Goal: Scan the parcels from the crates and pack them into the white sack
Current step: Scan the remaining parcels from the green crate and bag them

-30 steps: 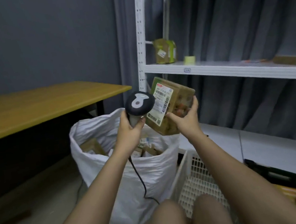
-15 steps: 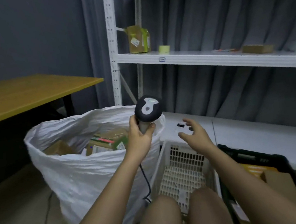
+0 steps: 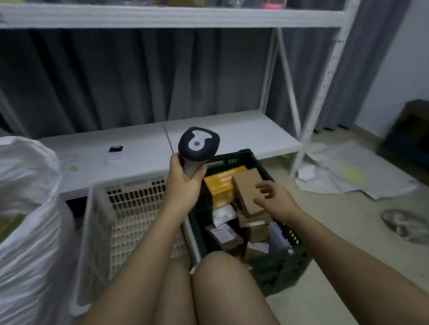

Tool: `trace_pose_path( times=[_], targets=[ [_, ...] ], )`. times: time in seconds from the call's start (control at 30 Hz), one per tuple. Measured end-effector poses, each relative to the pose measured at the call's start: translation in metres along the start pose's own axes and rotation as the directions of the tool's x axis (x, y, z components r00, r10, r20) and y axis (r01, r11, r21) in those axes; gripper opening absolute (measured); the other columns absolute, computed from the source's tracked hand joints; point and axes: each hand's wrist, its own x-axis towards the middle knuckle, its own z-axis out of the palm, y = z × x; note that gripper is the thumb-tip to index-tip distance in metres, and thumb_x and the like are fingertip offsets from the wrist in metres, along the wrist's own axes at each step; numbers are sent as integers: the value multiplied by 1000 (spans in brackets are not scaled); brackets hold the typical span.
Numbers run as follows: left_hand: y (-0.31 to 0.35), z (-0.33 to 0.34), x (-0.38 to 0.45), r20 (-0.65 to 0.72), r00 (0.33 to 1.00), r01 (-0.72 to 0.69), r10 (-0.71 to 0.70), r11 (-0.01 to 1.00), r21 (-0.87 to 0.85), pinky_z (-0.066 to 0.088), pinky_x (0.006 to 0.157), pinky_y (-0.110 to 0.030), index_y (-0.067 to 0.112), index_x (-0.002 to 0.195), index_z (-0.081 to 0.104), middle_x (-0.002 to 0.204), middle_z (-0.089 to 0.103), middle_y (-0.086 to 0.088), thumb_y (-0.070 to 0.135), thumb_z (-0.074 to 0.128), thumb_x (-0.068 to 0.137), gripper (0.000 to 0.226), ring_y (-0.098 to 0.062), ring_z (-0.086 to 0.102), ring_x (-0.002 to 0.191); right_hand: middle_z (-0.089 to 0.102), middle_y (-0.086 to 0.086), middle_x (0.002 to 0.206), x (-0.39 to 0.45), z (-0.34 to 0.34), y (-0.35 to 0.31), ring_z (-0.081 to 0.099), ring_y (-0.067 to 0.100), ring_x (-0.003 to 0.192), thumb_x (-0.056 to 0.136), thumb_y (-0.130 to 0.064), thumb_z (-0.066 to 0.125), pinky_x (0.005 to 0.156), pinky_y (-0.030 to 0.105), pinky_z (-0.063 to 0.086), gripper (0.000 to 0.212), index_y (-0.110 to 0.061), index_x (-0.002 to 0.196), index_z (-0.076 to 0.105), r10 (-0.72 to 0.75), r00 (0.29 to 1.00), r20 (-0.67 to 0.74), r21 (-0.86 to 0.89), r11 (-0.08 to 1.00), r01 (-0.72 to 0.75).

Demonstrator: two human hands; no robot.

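My left hand [image 3: 183, 182] grips the handle of a black and grey barcode scanner [image 3: 198, 145], held upright above the crates. My right hand [image 3: 274, 198] hovers with relaxed fingers over a plain brown parcel [image 3: 247, 193] in the black crate [image 3: 278, 265]; it holds nothing. The black crate holds several parcels, among them an orange box [image 3: 221, 188] and small labelled cartons [image 3: 224, 233]. Beside it on the left stands a white crate [image 3: 133, 219] that looks empty. The white sack [image 3: 16, 243] bulges at the far left, with parcels partly visible inside.
A low white shelf board [image 3: 151, 146] runs behind the crates, with a small dark item [image 3: 115, 149] on it. White rack uprights [image 3: 325, 79] stand to the right. Crumpled paper [image 3: 345, 172] and a dark box [image 3: 428, 134] lie on the floor at right. My knees [image 3: 197, 287] fill the foreground.
The green labelled parcel left my right hand and went into the sack. My view swung right from the sack to the crates. My right hand moved over the black crate; the scanner stayed in my left.
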Motion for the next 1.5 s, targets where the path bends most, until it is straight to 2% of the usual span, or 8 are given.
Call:
trace_pose_path(
  times=[0.2,0.33,0.63,0.83,1.0,1.2,1.4,1.5],
  targets=[
    [-66,53,43,57,989,140,-139,990,-13,37,90,-29,24,126,39,118,50,8,22,63,90,43,-12,49,110,56,16,131,61,10,67,56,28,114,89,-16,67,85,28,43,42,-11,129,55,137,990,15,-93,986,-135],
    [-108,74,68,66,977,202,-201,979,-6,38,79,-22,24,117,39,116,52,4,20,64,90,36,-12,52,103,49,17,136,109,40,99,55,33,116,87,-22,70,94,38,48,54,-10,135,49,230,973,-23,-119,966,-231],
    [-176,90,97,99,947,312,-307,949,-38,38,57,3,25,112,42,99,53,20,17,64,90,32,22,53,75,3,23,157,187,96,142,8,43,143,67,-56,80,113,53,21,122,-22,154,1,349,931,-107,-364,857,-364],
    [-203,85,93,146,931,349,-335,934,-79,43,63,-2,36,98,46,104,57,17,16,66,88,30,16,58,82,2,27,154,202,111,166,8,46,142,61,-70,77,115,55,19,138,-22,151,-15,422,905,-49,-508,770,-386],
    [-207,69,82,109,940,333,-323,939,-89,42,64,1,37,101,45,104,54,22,14,65,88,33,22,55,82,13,25,148,197,119,151,17,44,136,66,-67,73,110,50,29,126,-23,152,-8,418,906,-68,-463,791,-400],
    [-182,28,57,-6,945,325,-326,943,-65,39,73,-4,24,131,39,110,50,20,17,63,90,48,10,51,94,34,5,137,139,112,109,36,25,122,70,-59,68,91,36,35,96,-34,149,19,264,964,25,29,964,-265],
    [-146,-1,-2,-167,925,318,-341,936,-150,40,93,-25,28,132,39,123,51,11,19,63,91,48,-7,50,111,60,2,119,67,106,66,60,16,99,98,-37,48,74,31,50,23,-28,117,58,193,894,404,436,818,-374],
    [-134,-9,-42,-251,892,333,-375,922,-195,41,91,-27,23,136,39,125,49,7,19,63,91,51,-12,50,113,63,1,117,40,107,51,60,21,106,95,-50,46,83,39,53,26,-32,109,58,251,834,492,431,761,-484]
  ],
)
